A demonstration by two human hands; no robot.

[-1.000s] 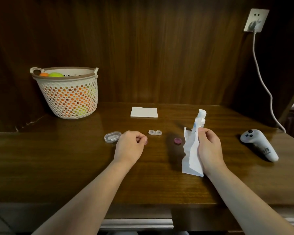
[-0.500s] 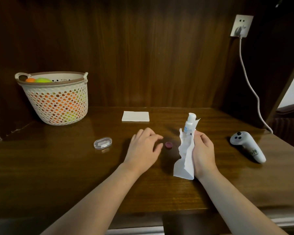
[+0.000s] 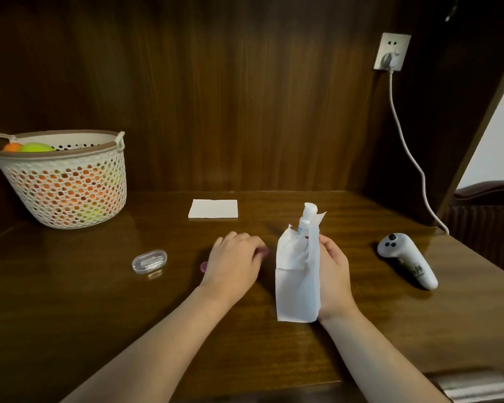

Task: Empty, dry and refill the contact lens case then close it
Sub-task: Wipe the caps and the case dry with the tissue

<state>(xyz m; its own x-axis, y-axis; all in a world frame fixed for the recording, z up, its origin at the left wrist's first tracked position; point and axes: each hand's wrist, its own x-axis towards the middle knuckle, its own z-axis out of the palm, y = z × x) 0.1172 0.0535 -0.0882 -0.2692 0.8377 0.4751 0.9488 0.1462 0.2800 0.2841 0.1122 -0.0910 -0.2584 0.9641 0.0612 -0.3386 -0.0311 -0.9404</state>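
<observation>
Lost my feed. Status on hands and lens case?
Right hand holds solution bottle and tissue. Left hand down on table, covering the case; pink cap at its edge. Nothing blocking.

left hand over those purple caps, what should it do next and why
Probably pinch the purple cap at its fingertips and lift it. The left hand lies palm-down on the table over the caps, another purple cap peeking out by the thumb, and hides the lens case. The right hand is busy holding the tissue and solution bottle, so capping falls to the left.
</observation>
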